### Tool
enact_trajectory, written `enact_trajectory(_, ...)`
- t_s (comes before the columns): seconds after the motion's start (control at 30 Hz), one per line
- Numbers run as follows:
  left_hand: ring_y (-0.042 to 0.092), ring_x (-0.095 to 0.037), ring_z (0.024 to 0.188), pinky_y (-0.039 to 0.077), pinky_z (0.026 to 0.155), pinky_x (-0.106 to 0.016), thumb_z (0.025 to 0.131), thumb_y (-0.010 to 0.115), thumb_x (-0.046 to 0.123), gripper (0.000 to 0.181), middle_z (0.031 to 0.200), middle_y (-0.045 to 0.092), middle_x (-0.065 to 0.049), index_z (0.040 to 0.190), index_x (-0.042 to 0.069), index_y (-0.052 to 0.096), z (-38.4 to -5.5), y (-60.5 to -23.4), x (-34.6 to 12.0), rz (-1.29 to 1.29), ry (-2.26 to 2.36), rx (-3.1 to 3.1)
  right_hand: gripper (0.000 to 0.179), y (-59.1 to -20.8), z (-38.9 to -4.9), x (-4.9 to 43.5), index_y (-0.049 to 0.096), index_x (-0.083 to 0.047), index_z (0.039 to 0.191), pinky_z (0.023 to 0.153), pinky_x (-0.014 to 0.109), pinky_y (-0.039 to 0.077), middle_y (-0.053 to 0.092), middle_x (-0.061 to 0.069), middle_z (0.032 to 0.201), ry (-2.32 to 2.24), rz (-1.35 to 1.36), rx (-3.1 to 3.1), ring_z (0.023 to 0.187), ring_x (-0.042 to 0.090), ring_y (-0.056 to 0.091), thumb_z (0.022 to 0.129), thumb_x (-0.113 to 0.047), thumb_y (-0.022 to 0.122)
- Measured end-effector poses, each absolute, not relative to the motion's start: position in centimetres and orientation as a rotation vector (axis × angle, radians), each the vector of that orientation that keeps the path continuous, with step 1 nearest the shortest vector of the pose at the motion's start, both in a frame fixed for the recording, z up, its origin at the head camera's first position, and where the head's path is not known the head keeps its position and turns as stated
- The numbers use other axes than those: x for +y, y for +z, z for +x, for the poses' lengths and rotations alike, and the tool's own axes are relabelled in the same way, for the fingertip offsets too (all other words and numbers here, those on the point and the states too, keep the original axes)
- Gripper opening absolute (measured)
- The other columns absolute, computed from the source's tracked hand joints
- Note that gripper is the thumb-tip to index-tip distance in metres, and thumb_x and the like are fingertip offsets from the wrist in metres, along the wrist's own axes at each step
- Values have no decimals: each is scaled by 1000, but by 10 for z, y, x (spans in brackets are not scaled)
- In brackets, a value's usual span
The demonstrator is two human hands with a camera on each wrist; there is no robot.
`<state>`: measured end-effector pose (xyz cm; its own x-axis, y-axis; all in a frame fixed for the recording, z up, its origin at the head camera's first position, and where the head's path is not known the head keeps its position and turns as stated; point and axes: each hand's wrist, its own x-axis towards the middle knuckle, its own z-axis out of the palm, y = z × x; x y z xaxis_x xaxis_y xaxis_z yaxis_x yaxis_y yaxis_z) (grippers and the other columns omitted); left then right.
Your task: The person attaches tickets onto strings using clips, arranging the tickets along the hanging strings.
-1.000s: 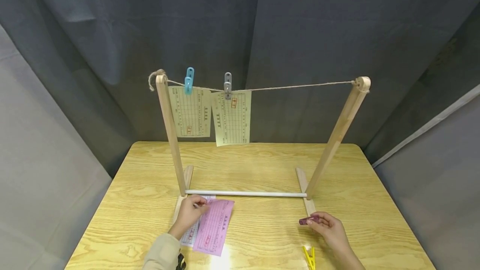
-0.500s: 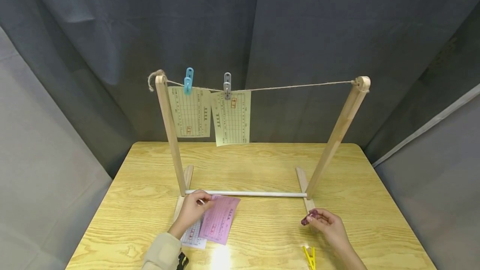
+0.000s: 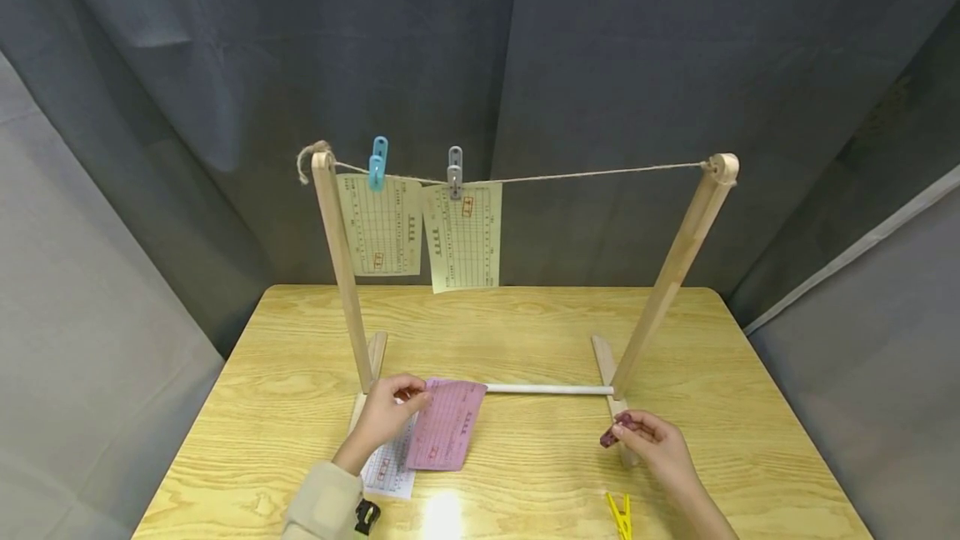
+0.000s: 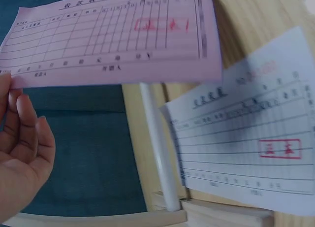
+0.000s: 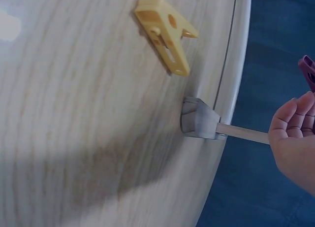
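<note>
A pink printed receipt slip (image 3: 448, 427) is pinched at its upper left corner by my left hand (image 3: 386, 415). In the left wrist view the slip (image 4: 108, 40) is lifted off the table, and a white receipt slip (image 4: 246, 133) lies below it. My right hand (image 3: 654, 444) pinches a dark purple clothespin (image 3: 617, 430) near the rack's right foot. On the table close to that hand lies a yellow clothespin (image 3: 619, 515), also visible in the right wrist view (image 5: 165, 35).
A wooden rack has a left post (image 3: 341, 273), a right post (image 3: 675, 273), a white bottom rod (image 3: 551, 390) and a twine line (image 3: 585, 173). Two yellowish slips hang from the twine by a blue clothespin (image 3: 377, 163) and a grey clothespin (image 3: 455, 173). Dark curtains (image 3: 637, 48) stand behind.
My left hand has raised the pink slip up and slightly right, uncovering more of the white slip. My right hand has tilted the purple clothespin and risen slightly.
</note>
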<state>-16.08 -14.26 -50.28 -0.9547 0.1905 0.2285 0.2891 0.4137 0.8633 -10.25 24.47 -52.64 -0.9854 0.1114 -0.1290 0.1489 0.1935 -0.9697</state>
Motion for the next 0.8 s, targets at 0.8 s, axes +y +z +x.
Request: enact_trajectory(0.8, 57, -18, 69, 50, 65, -29, 75, 67, -8, 4, 77, 65, -14, 79, -6, 65, -146, -429, -127, -553, -1557, -2410, 25, -482, -113, 238, 56, 14, 101, 69, 22, 50, 67, 7, 79, -1998, -168, 2493, 72, 15, 63, 88, -7, 59)
